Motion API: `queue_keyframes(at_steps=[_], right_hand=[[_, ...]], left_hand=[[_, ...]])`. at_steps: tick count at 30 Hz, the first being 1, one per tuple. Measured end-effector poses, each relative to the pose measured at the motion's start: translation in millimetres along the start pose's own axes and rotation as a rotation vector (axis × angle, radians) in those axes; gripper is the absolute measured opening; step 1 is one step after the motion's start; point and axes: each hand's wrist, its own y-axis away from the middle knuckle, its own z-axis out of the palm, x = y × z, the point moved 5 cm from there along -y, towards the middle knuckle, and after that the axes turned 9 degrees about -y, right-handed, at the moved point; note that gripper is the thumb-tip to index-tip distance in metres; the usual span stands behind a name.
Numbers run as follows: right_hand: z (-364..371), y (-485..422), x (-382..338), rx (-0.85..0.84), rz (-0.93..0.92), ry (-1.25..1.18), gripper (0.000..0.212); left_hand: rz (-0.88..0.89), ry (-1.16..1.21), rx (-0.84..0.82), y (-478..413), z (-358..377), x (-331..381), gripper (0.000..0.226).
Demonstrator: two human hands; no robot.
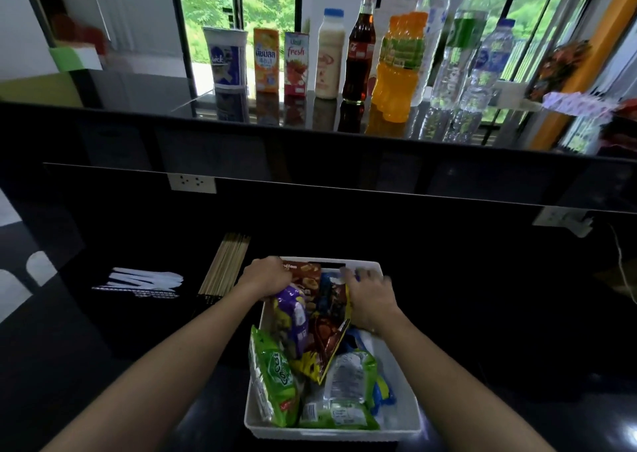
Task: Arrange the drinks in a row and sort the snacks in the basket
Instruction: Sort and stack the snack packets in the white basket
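I log: white basket (331,433) holding snack packets (275,382), on the lower counter (103,365). My left hand (267,277) has fingers curled round the brown packet (305,275). My right hand (370,296) is blurred, grip unclear. Drinks (358,55) stand in a row on the ledge (138,98) above.

Drinks (358,55) stand upright in a row; snack packets (303,331) crowd the white basket (408,417).

"fresh" on the red carton (296,63), Thai script on the orange carton (266,60) (partly blurred)
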Motion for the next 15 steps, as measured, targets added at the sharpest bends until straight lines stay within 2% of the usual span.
queue_keyframes(at_steps=[2, 3, 4, 5, 7, 8, 9, 11, 13, 15], right_hand=[[-26.1, -4.3, -9.3, 0.245, -0.117, -0.121, 0.063], [-39.5, -4.4, -15.2, 0.35, -0.175, -0.244, 0.051], [-47.6, -5.3, -19.8, 0.371, -0.225, -0.461, 0.039], [-50.7, -6.7, -25.6, 0.271, -0.244, -0.728, 0.031], [-42.6, -2.1, -43.7, -0.143, -0.263, -1.075, 0.031], [-38.1, 2.2, -49.9, -0.264, -0.28, -1.051, 0.039], [-34.0, 4.8, -52.8, -0.301, -0.289, -0.969, 0.05], [-28.0, 6.6, -51.4, -0.203, -0.287, -0.747, 0.067], [-26.7, 4.8, -49.2, -0.098, -0.235, -0.706, 0.067], [-25.5, 0.6, -42.9, -0.017, -0.129, -0.84, 0.054]], left_hand=[[-0.087, 0.104, -0.004, 3.1, -4.2, 0.1, 0.036], [-0.122, 0.152, -0.013, 5.5, -5.1, 0.9, 0.037], [-0.16, 0.212, -0.021, 8.0, -5.8, 1.4, 0.036], [-0.194, 0.287, -0.029, 9.8, -4.5, 0.9, 0.035], [-0.241, 0.417, -0.036, 13.9, -0.6, -1.5, 0.033], [-0.263, 0.464, -0.031, 10.7, 4.6, -6.6, 0.035], [-0.284, 0.497, -0.015, 5.6, 10.4, -13.7, 0.038], [-0.321, 0.645, -0.024, -0.6, 19.7, -21.6, 0.044], [-0.325, 0.893, -0.064, 5.0, 14.5, -13.4, 0.036], [-0.281, 1.042, -0.077, 9.8, 4.6, -4.6, 0.027]])
